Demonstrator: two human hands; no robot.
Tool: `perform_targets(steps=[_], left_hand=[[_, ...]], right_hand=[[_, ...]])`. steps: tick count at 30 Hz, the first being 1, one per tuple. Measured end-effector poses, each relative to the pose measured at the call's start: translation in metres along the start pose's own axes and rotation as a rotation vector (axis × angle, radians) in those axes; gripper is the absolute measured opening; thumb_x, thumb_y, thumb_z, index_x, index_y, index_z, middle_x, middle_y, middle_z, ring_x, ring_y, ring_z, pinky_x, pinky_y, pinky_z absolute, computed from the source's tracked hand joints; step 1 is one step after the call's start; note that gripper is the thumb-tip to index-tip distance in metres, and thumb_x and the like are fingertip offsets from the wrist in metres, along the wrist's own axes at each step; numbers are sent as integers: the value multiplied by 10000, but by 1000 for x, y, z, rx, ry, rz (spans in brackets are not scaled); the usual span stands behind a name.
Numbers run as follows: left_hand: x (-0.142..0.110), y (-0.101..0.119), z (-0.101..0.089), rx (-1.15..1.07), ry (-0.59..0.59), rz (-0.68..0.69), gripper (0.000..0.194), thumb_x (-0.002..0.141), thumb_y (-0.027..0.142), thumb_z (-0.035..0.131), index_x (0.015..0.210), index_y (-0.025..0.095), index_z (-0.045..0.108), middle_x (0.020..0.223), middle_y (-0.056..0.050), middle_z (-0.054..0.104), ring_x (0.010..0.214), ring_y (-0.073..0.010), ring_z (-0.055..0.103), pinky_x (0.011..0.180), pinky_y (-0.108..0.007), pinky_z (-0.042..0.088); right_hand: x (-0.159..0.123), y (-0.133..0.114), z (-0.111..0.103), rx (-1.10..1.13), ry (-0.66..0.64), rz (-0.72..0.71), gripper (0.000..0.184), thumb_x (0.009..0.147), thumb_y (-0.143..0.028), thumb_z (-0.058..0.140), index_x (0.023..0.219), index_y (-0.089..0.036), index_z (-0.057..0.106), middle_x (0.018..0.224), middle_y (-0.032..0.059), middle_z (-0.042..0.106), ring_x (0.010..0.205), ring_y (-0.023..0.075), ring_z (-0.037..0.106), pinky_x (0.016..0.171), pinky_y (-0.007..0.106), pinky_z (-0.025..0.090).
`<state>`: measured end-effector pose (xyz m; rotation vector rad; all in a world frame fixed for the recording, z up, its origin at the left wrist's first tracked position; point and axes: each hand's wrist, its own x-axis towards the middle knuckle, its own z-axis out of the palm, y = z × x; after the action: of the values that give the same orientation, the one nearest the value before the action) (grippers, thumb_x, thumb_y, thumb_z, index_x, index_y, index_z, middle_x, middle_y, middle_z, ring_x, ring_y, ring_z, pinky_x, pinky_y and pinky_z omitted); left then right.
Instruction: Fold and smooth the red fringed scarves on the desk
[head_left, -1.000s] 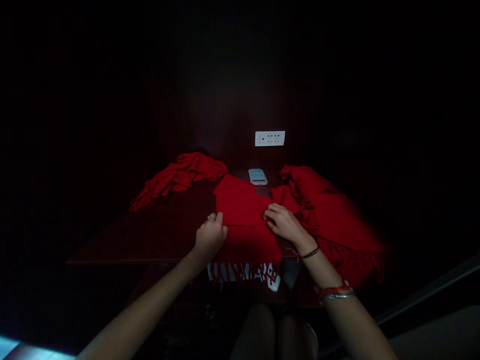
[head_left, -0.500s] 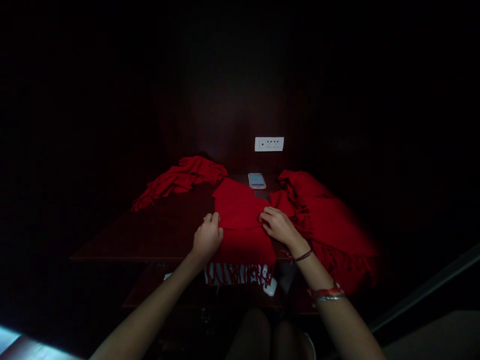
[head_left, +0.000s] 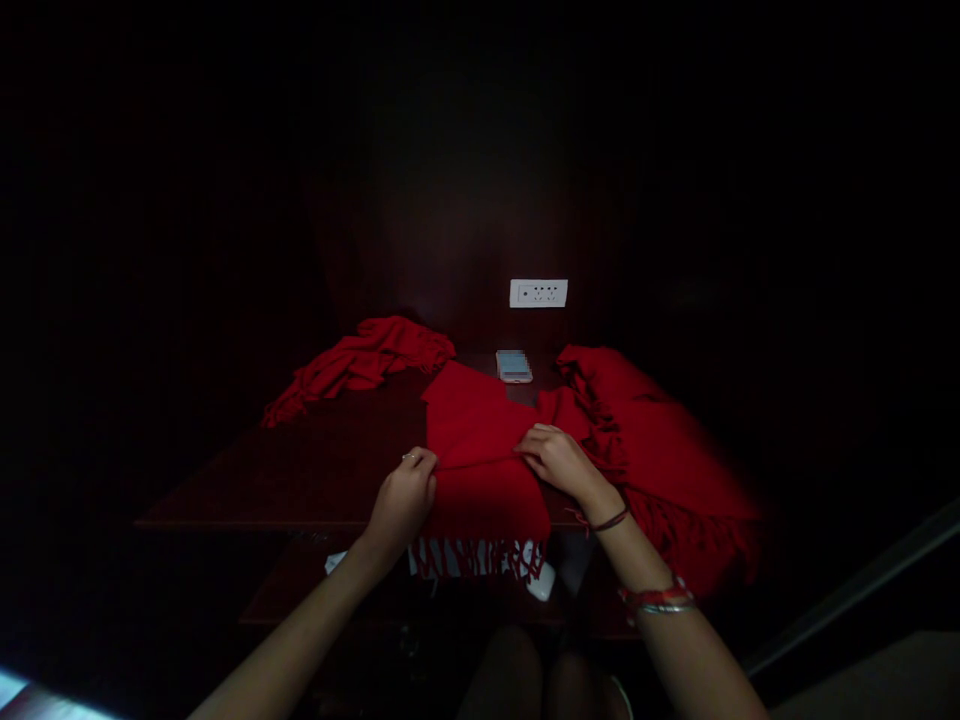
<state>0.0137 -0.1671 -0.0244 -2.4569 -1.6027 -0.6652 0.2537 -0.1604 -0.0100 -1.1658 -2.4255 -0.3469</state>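
Observation:
A red fringed scarf (head_left: pixel 480 420) lies folded over in the middle of the dark table (head_left: pixel 315 470), its tasselled end hanging past the front edge. My left hand (head_left: pixel 405 492), a ring on one finger, pinches the left end of the scarf's fold. At the right end of that fold, my right hand (head_left: pixel 556 458) grips the cloth between thumb and fingers. Bracelets circle my right wrist and forearm. The fold runs nearly straight between both hands. My fingertips are partly hidden against the cloth.
A crumpled red scarf (head_left: pixel 367 355) lies at the back left. More red fringed cloth (head_left: pixel 652 430) is heaped at the right, reaching over the front edge. Behind the middle scarf lies a phone (head_left: pixel 514 366), below a white wall socket (head_left: pixel 538 293). A lower shelf (head_left: pixel 277 590) holds white items.
Both hands stay on the scarf's fold. My left hand has shifted slightly left and toward me, and the fold has come a little nearer. The camera view has tilted slightly.

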Motion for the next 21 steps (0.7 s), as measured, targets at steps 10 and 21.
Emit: perform_targets(steps=[10, 21], left_hand=[[3, 0, -11, 62, -93, 150, 200, 744, 99, 379, 796, 196, 546, 857, -40, 514, 837, -164, 465, 746, -262, 382], [11, -3, -7, 91, -121, 393, 241, 789, 125, 375, 961, 196, 528, 874, -53, 527, 811, -161, 473, 765, -277, 373]], right_hand=[[1, -14, -1, -174, -37, 27, 146, 734, -84, 431, 719, -177, 543, 719, 31, 500, 695, 138, 421, 648, 240, 320], [-4, -14, 0, -27, 5, 4, 183, 783, -179, 426, 900, -182, 566, 789, 32, 530, 769, 135, 449, 759, 260, 344]])
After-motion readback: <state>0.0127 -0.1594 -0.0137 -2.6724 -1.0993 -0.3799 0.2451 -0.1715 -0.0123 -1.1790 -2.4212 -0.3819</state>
